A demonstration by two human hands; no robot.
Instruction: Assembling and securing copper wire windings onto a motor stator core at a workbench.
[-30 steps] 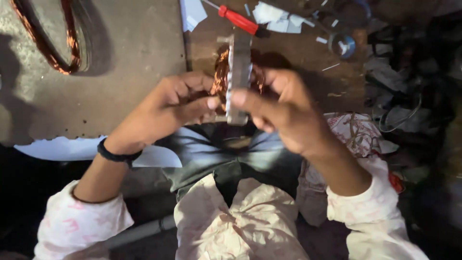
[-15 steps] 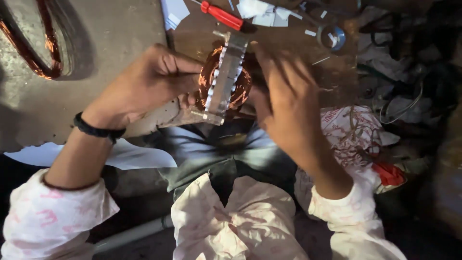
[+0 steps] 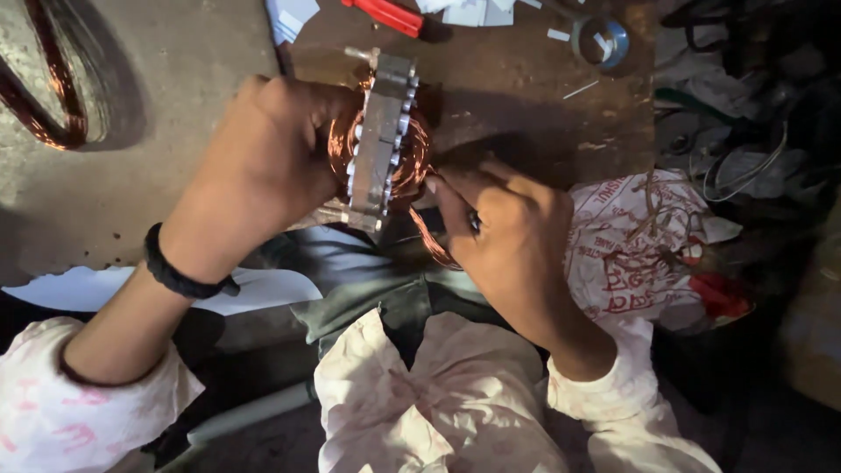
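Note:
My left hand grips a metal motor stator wound with copper wire, holding it upright on edge above my lap. A black band circles my left wrist. My right hand sits just below and right of the stator, fingers pinched on a loop of copper winding wire that trails down from the coil. The far side of the stator is hidden behind my left fingers.
A wooden board lies ahead with a red-handled screwdriver, paper scraps and a small round metal tin. A copper wire coil lies on the concrete at far left. A printed white bag and tangled wires sit at right.
My right hand has dropped from the stator's right side to below it, pulling a strand of copper wire. My left hand has shifted its grip around the coil.

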